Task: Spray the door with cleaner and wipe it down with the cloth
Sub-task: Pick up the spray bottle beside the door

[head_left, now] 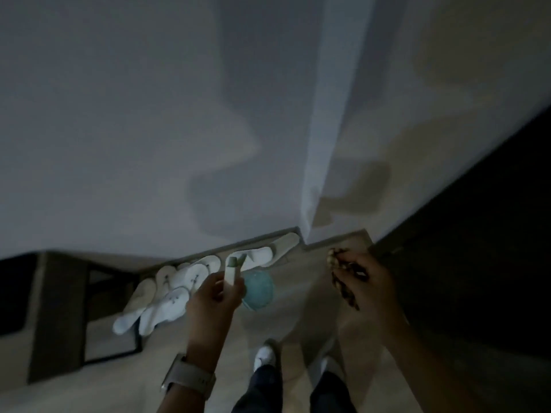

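My left hand (213, 296) grips a small pale spray bottle (232, 272) with a greenish nozzle, held upright at lower centre. My right hand (365, 281) holds a bunched, dark-and-tan patterned cloth (338, 257) to the right of it. A dark door (477, 239) fills the right side, just beyond my right hand. The scene is dim and blurred.
A pale wall (149, 114) and a projecting corner (322, 144) rise ahead. Several white slippers (167, 299) lie along the skirting at the left, with a round teal object (258, 290) on the floor beside them. My feet (265, 356) stand on light flooring. A dark-framed unit (59, 317) stands at far left.
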